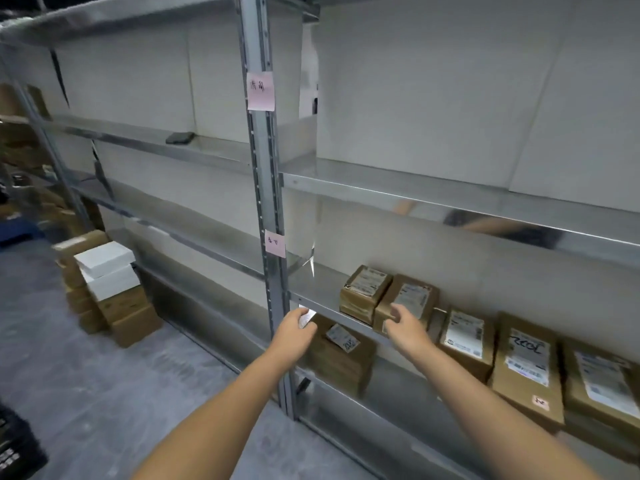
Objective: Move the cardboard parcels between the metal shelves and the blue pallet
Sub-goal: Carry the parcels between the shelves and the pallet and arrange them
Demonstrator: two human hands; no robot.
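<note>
At the metal shelves: both hands out toward the parcel row

Head view.
- Two bays of metal shelves [450,199] fill the frame. They are split by an upright [266,188] that carries two pink notes [260,91].
- Task items: cardboard parcels [526,372] sit in a row on a low shelf of the right bay, five counted, labels facing out. One lower parcel [341,355] sits on the shelf beneath, near the upright.
- Left hand [294,332]: grip closed, thumb and fingers pinching a small white slip [307,317] at the shelf edge, just beside the upright.
- Right hand [405,329]: grip open, fingers spread and loosely bent, holding nothing. It is in front of the second parcel [410,299] from the left. Whether the fingertips touch its face cannot be told from this angle.
- Left bay: a dark flat object [179,137] lies on an upper shelf.
- Floor [104,375]: a stack of brown and white boxes [110,292] stands against the left bay.
</note>
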